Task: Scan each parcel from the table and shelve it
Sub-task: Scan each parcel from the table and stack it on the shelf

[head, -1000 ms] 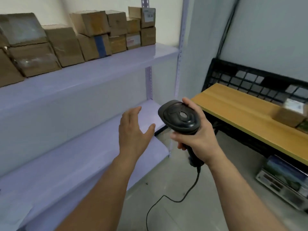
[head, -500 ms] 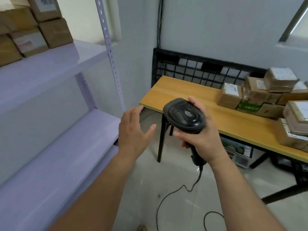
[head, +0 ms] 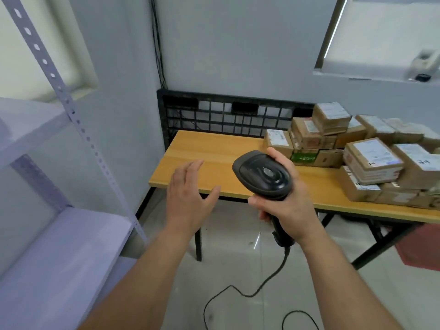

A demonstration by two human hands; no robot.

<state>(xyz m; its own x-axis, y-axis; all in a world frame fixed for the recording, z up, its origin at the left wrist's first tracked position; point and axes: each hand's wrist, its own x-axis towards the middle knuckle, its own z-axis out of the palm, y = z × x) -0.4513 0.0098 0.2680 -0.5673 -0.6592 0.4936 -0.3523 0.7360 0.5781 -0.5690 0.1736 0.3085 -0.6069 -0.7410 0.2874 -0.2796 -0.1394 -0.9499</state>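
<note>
Many parcels (head: 371, 160) right of right hand (head: 285, 210) gripping scanner (head: 262, 175), left hand (head: 188, 198) empty

The scanner (head: 263, 176) and its cable (head: 284, 258) are matt black. At nine o'clock the shelf (head: 59, 246) is pale lilac, and its upright (head: 61, 91) is dotted with a row of holes. The table (head: 214, 148) top is honey-yellow wood grain on black legs (head: 198, 244). At two o'clock the parcels (head: 371, 160) are brown cardboard with white labels, and one box (head: 303, 157) shows green. At twelve there is a black grid panel (head: 226, 117), and at four something red (head: 421, 246).
</note>
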